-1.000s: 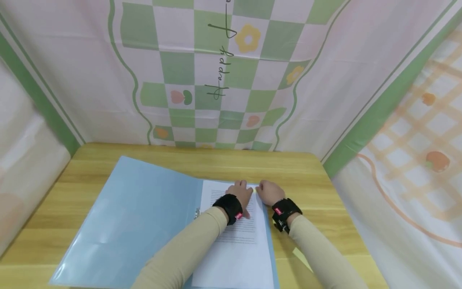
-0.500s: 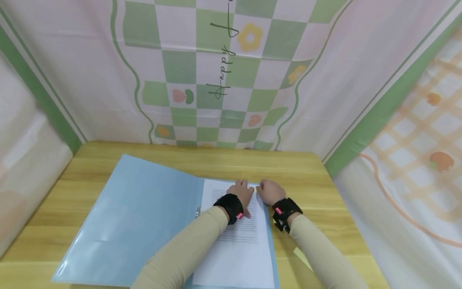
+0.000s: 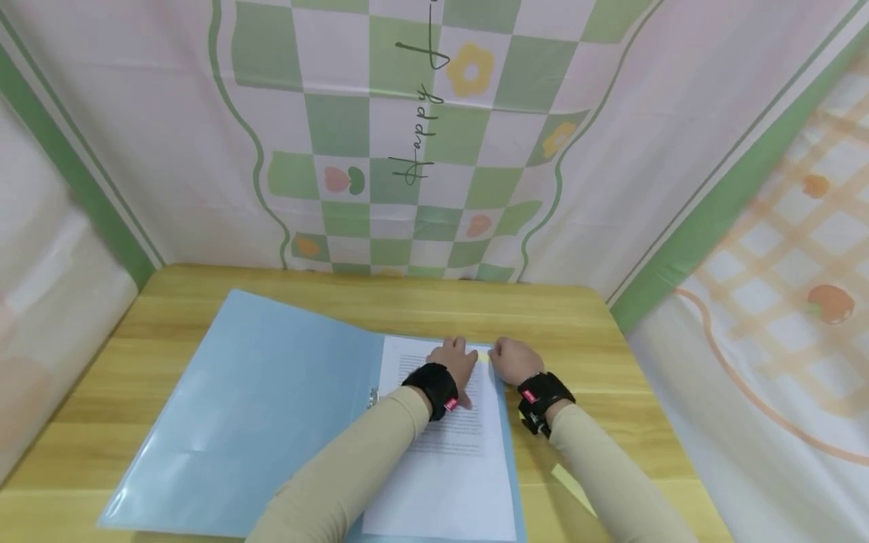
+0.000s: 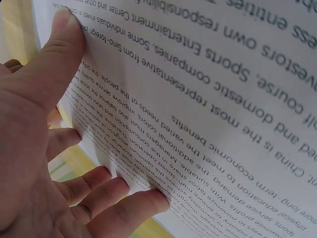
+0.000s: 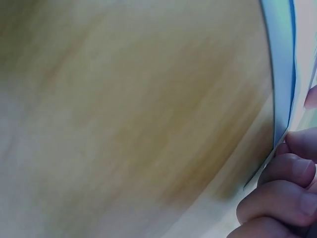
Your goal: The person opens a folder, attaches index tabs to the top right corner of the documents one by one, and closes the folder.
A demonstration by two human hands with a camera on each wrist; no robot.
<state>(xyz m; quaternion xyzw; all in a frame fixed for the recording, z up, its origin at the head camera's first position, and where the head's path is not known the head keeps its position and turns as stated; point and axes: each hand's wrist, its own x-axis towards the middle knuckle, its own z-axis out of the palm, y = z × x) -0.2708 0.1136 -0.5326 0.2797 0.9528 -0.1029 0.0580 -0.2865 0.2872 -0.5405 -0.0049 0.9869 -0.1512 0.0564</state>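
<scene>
Barely any change over the last second: left hand flat on the upper part of the printed sheet, exactly as before, fingers straight and spread across the lines of text, thumb pressed near the page edge. Right hand shifted a touch to the right, away from the left, now at the far right corner of the sheet, just beside a small yellow tab; fingers curled against the rim of the blue folder, though whether pinching the tab or merely bent beside it cannot be told. Sheet lying on the folder's right half, folder spread open on the tabletop. Judging by so small a shift: page held steady, work at that corner probably near its end.
</scene>
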